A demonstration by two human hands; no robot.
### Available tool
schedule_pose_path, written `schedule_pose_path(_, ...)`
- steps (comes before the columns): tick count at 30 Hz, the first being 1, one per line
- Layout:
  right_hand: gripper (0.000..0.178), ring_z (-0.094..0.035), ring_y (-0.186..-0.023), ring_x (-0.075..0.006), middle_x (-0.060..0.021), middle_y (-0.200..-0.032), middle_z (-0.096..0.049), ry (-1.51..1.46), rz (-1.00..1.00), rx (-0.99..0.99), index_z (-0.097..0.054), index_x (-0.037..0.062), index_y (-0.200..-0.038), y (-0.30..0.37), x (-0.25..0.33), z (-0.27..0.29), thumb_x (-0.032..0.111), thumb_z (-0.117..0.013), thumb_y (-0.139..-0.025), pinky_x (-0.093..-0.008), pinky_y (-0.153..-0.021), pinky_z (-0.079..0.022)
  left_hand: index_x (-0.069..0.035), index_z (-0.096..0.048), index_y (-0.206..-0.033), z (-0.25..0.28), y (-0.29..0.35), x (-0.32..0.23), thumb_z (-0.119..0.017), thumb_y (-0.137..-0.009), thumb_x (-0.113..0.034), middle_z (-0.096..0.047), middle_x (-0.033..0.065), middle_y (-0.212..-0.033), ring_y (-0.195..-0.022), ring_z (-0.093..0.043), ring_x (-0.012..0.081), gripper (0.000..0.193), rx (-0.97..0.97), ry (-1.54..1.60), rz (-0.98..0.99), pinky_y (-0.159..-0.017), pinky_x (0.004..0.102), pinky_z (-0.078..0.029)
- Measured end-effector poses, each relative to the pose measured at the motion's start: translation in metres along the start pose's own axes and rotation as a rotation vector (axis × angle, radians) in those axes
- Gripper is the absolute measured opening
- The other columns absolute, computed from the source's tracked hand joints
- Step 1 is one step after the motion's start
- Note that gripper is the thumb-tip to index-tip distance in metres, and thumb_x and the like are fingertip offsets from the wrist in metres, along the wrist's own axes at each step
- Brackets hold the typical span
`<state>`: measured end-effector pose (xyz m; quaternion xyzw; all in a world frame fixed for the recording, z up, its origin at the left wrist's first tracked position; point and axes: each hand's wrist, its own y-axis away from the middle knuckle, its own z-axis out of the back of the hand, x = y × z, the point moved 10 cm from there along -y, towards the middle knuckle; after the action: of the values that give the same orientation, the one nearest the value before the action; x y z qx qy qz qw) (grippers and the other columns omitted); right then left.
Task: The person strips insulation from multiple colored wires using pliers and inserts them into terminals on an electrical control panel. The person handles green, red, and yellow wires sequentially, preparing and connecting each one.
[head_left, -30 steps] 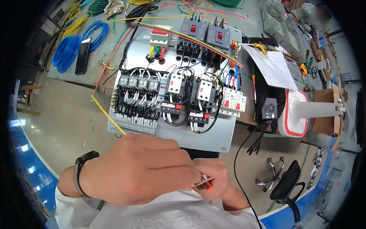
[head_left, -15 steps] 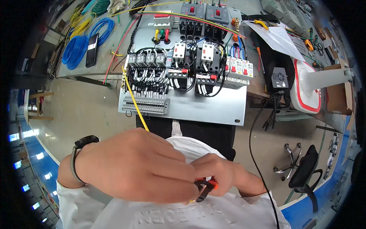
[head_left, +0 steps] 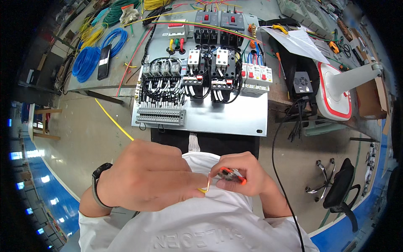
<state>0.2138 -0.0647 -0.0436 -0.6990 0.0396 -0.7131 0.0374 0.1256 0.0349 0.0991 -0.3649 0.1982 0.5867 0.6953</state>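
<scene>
My left hand [head_left: 153, 176] pinches a yellow wire [head_left: 114, 121] near its end, fingers closed. The wire's long part runs from the back of that hand to the upper left. Past the fingertips a bare copper end [head_left: 209, 181] shows, bent at an angle. My right hand [head_left: 245, 173] is closed around pliers [head_left: 230, 175] with orange-red grips, mostly hidden by the fingers. The pliers' head is beside the copper end; whether they touch is unclear. Beyond my hands lies a metal mounting panel [head_left: 226, 119] with wired electrical parts.
The panel carries relays [head_left: 161, 69], a grey terminal strip [head_left: 161, 116] and breakers [head_left: 257, 73]. Blue wire coils [head_left: 86, 59] and a phone [head_left: 104, 62] lie at the left. A white device with red trim [head_left: 336, 92] stands right. A black cable [head_left: 275, 168] hangs beside my right arm.
Both hands have moved up and slightly right. The yellow wire's long part has swung left, off the panel. The bent copper end and the pliers' head have come into clearer view.
</scene>
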Motion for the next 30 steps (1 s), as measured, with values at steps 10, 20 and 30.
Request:
schedule_pose_path(10, 0.025, -0.058, -0.063, -0.0191, -0.0089, -0.078, -0.067, -0.072, -0.061, 0.153, -0.077, -0.0002, -0.106, -0.004, 0.002, -0.010, 0.017, -0.086, -0.090, -0.0321, -0.059, -0.045, -0.005, -0.084, -0.100, -0.011, 0.002, 0.001, -0.087, -0.085, -0.012, -0.075, 0.0036, -0.074, -0.055, -0.065, 0.0169, 0.017, -0.037, 0.117, -0.044, -0.047, 0.0295, -0.046)
schedule_pose_path(20, 0.023, -0.057, -0.064, -0.0146, -0.0073, -0.077, -0.068, -0.217, -0.056, 0.189, -0.078, -0.0010, -0.105, -0.001, -0.005, -0.022, 0.019, -0.083, -0.095, -0.0311, -0.060, -0.046, -0.004, -0.084, -0.099, -0.012, 0.004, 0.001, -0.086, -0.084, -0.010, -0.074, 0.0038, -0.072, -0.053, -0.064, 0.0166, 0.016, -0.038, 0.161, -0.041, -0.046, 0.0298, -0.046)
schedule_pose_path(30, 0.021, -0.057, -0.066, -0.0139, -0.0076, -0.077, -0.068, -0.274, -0.123, 0.250, -0.077, -0.0020, -0.102, -0.001, -0.009, -0.033, 0.018, -0.082, -0.096, -0.0305, -0.062, -0.045, -0.009, -0.080, -0.100, -0.013, 0.010, 0.005, -0.084, -0.085, -0.010, -0.061, 0.0015, -0.069, -0.056, -0.057, 0.0197, 0.016, -0.068, 0.199, 0.025, -0.047, 0.0350, -0.042)
